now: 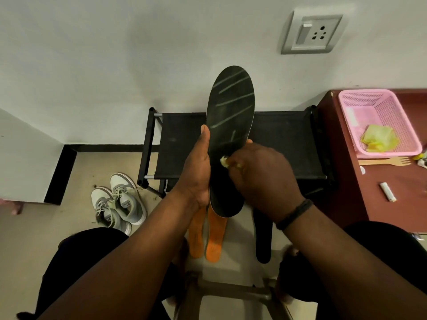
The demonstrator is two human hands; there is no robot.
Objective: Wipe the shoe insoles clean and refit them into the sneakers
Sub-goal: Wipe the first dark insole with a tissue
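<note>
Insole of black foam (230, 125), long and streaked with pale lines, stands nearly upright in front of the person, toe end up, so that its face is turned to the camera and open to wiping. The left hand (196, 172) grips it along the left edge, thumb laid on the face and fingers curled behind, which steadies the flexible sheet against pressure. The right hand (261, 179) presses on the lower half with fingers bunched around a small pale yellow wipe (225, 161), only a scrap of which shows, so the step in hand is likely scrubbing the heel area. On the floor below lie 2 orange insoles (212, 236) side by side and 1 more black insole (263, 236) just to their right, probably waiting their turn or set aside. The pair of grey and white lace-up sneakers (117, 202) stands well apart to the left, beside a black fabric shoe rack (288, 144). On the dark red table (346, 185) a pink perforated plastic basket (346, 100) holds crumpled yellow-green cloth or wipes (379, 138), seemingly the supply; a wooden fork (385, 160) lies just beside it.
</note>
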